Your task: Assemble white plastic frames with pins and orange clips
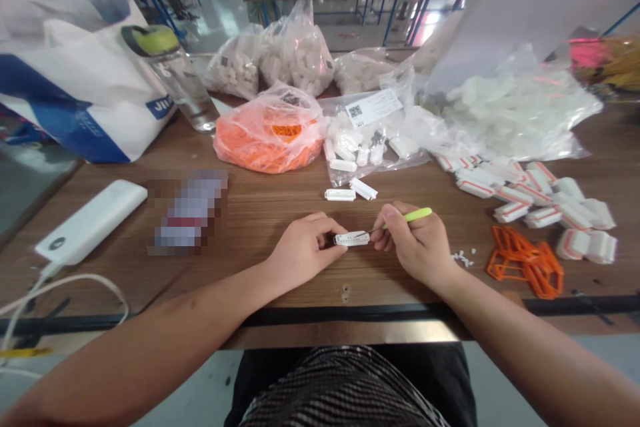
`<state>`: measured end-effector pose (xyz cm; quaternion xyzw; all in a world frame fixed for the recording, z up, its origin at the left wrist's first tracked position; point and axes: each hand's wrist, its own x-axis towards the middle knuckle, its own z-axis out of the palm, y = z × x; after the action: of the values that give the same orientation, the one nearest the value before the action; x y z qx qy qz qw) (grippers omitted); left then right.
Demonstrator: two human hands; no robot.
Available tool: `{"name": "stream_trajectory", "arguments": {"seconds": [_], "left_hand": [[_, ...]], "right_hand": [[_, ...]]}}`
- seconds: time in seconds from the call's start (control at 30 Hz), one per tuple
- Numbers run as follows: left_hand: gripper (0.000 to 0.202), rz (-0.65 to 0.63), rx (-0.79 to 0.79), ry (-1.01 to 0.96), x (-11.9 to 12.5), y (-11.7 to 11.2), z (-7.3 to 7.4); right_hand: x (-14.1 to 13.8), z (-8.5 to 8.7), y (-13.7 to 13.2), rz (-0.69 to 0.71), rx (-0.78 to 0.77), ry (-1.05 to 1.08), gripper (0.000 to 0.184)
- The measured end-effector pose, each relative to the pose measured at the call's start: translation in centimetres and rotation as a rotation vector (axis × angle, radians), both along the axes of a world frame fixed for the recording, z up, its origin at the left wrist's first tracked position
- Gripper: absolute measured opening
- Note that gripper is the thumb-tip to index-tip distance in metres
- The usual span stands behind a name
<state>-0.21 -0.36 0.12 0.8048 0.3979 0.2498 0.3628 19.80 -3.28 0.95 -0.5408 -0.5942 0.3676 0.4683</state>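
My left hand (311, 245) pinches the left end of a small white plastic connector housing (352, 238), which shows a row of small openings on top. In my right hand (415, 240) is a thin pick with a lime-green handle (418, 215), gripped like a pen. Its fine metal tip reaches the upper face of the housing. Just beyond my hands, two more white housings (340, 195) lie on the wooden table. A few tiny white bits (464, 257) are scattered right of my right hand.
Orange frames (525, 261) and white pieces with orange seals (530, 195) lie at right. Behind stand a bag of orange parts (270, 130), a labelled bag of housings (373, 133) and a bag of translucent parts (515, 107). At left are a bottle (183, 83) and a white power bank (93, 220).
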Motion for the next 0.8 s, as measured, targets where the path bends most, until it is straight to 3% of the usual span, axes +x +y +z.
{"name": "stream_trajectory", "arguments": {"seconds": [0.8], "left_hand": [[0.017,0.001,0.004,0.004,0.03,0.06,-0.02]], "right_hand": [[0.12,-0.36,0.01,-0.025,-0.005,0.041,0.039]]}}
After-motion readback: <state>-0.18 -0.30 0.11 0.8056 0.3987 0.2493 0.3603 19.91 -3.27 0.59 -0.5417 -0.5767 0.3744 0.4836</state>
